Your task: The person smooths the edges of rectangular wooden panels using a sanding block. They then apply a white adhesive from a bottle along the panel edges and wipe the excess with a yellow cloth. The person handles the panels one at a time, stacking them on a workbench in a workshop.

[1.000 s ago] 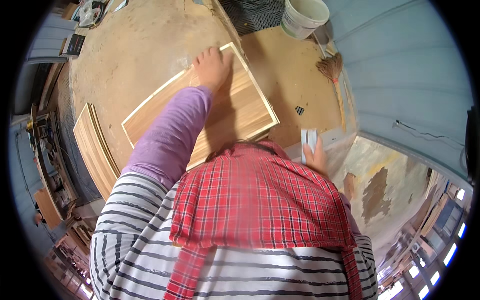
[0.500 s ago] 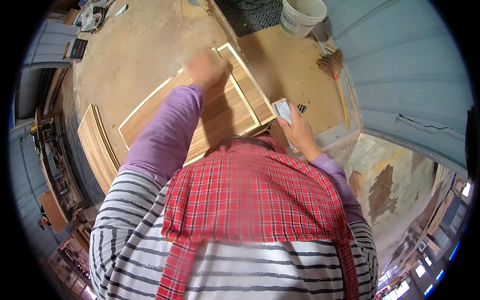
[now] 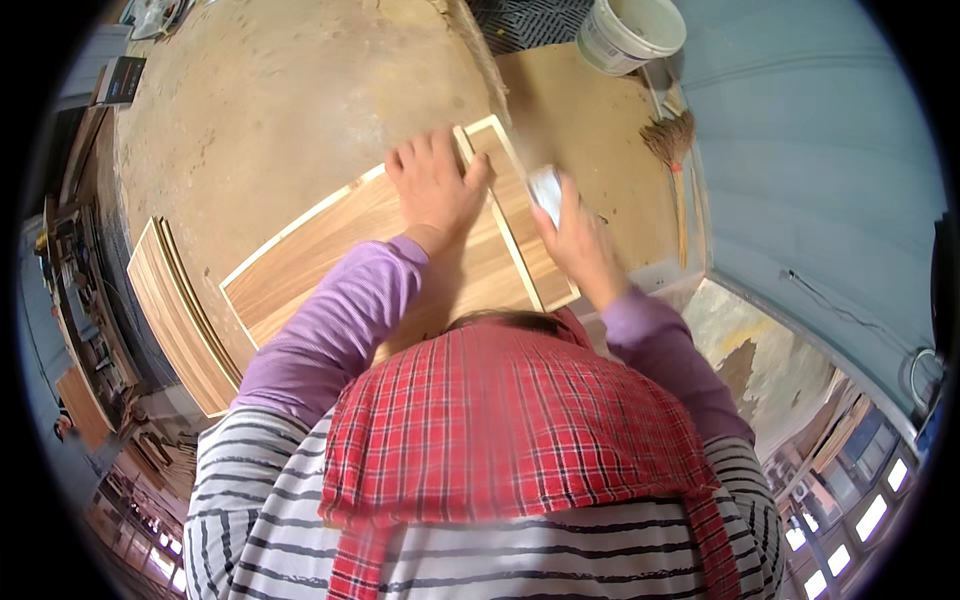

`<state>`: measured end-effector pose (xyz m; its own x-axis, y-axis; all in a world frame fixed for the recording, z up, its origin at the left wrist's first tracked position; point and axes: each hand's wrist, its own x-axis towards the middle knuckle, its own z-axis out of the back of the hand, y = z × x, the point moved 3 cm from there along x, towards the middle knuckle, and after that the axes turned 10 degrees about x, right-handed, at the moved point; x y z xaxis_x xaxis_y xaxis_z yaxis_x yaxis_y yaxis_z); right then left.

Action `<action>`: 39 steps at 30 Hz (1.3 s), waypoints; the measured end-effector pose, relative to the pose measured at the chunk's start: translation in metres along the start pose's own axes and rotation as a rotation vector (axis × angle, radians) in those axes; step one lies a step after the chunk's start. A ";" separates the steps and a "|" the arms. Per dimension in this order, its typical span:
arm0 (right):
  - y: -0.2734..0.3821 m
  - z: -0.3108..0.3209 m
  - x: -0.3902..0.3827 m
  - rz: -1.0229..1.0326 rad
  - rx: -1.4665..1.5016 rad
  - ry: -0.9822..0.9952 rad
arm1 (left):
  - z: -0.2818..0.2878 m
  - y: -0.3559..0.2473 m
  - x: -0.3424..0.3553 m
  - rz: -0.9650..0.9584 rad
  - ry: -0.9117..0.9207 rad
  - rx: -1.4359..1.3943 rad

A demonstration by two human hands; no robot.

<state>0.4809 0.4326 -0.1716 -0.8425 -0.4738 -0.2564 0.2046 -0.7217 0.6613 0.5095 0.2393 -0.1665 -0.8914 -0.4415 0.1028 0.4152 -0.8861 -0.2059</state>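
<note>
A wood-grain panel with a pale raised rim (image 3: 300,218) lies before me, and a pale strip (image 3: 515,240) crosses it near its right end. My left hand (image 3: 437,188) rests on the panel at its far edge, fingers stretched out and thumb apart beside the strip. In my right hand (image 3: 582,238) is a small sanding block (image 3: 546,192) with a whitish face, gripped between thumb and fingers. The block is at the panel's right rim, slightly blurred; whether it touches the rim I cannot tell. My head covering hides the panel's near edge.
Several similar panels (image 3: 180,310) lean stacked at the left. The brown work surface (image 3: 300,90) is stained. At the far right stand a white bucket (image 3: 630,38) and a straw hand broom (image 3: 672,150), beside a blue-grey wall (image 3: 800,160). A dark box (image 3: 120,80) sits far left.
My right hand has moved away from me along the panel's right rim with the sanding block. My left hand, blurred before, now lies still with its fingers spread. The view has shifted slightly.
</note>
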 end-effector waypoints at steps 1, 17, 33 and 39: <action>0.011 -0.003 0.025 0.013 -0.007 -0.020 | -0.001 -0.001 0.000 -0.001 -0.018 0.005; -0.058 0.004 -0.094 -0.186 0.090 0.154 | -0.007 0.004 0.003 0.012 -0.054 0.052; -0.100 0.013 -0.175 -0.125 0.430 -0.208 | -0.004 -0.067 -0.069 -1.030 0.143 -0.063; -0.084 0.011 -0.143 0.027 0.293 -0.272 | 0.000 -0.057 -0.069 -1.060 0.119 -0.103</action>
<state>0.5783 0.5665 -0.1831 -0.9480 -0.3113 -0.0661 0.1108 -0.5174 0.8485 0.5477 0.3202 -0.1621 -0.8023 0.5680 0.1836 -0.5938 -0.7906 -0.1491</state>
